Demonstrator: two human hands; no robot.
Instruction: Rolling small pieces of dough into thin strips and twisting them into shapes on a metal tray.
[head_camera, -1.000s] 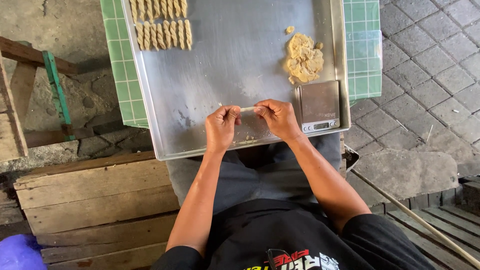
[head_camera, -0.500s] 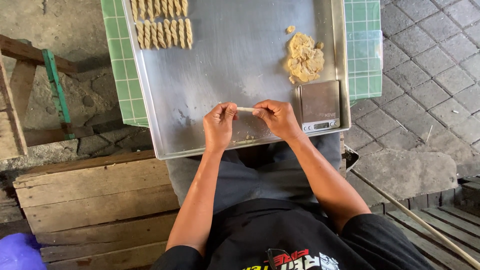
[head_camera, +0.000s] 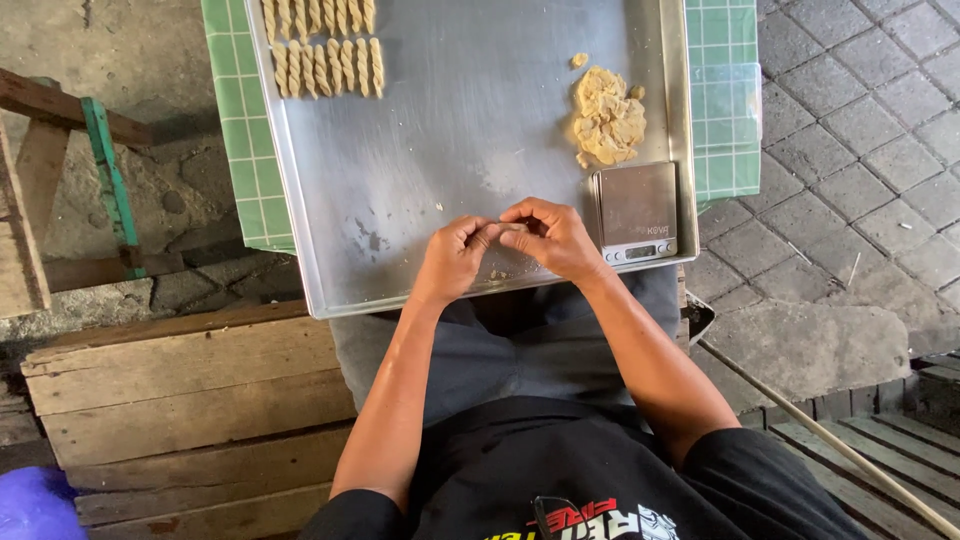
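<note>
Over the near edge of a large metal tray (head_camera: 470, 140), my left hand (head_camera: 455, 258) and my right hand (head_camera: 552, 238) meet fingertip to fingertip, both pinching a short strip of pale dough (head_camera: 498, 229). A lump of the same dough (head_camera: 607, 119) lies on the tray's right side. Several twisted dough sticks (head_camera: 325, 66) lie in rows at the tray's far left corner. A small digital scale (head_camera: 635, 212) stands on the tray just right of my right hand.
The tray rests on a green-checked cloth (head_camera: 243, 140) and on my lap. A wooden pallet (head_camera: 190, 400) lies at my left, with wooden beams (head_camera: 45, 190) beyond it. Paving stones (head_camera: 850, 180) cover the ground on the right. A thin stick (head_camera: 830, 445) lies at lower right.
My hands have drawn closer together, and the dough strip between them, stretched out before, is now short and mostly hidden by my fingertips.
</note>
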